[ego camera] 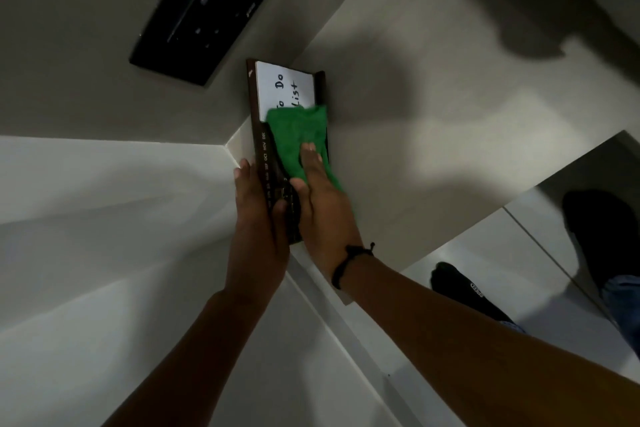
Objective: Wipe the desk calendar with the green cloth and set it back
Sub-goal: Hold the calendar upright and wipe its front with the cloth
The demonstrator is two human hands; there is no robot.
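A person's two bare hands work on a dark-framed desk calendar (260,135) near the centre of the head view, where it stands on a pale shelf surface (433,121) against the corner of a light wall. The left hand (258,218) grips the calendar's near end from the 9 o'clock side, fingers pressed together along the back of the frame and the thumb wrapped round onto the front, beside the strip of month names reading up to DEC. The right hand (320,204) lies flat on the calendar's face, fingers extended and close together, pressing the green cloth (298,139) against the board; the cloth is bunched under the fingertips and covers the lower part of a white panel (287,87) lettered "To Do List", whose upper half shows toward 12 o'clock. A black cord bracelet (349,262) circles the right wrist. At 11 o'clock from the calendar, a black rectangular panel (214,7) is mounted on the wall; its details are too dark to make out. Toward 4 o'clock, below the shelf edge, a foot in a black sock (460,291) stands on a pale floor, with a blue trouser hem (623,302) at the right border.
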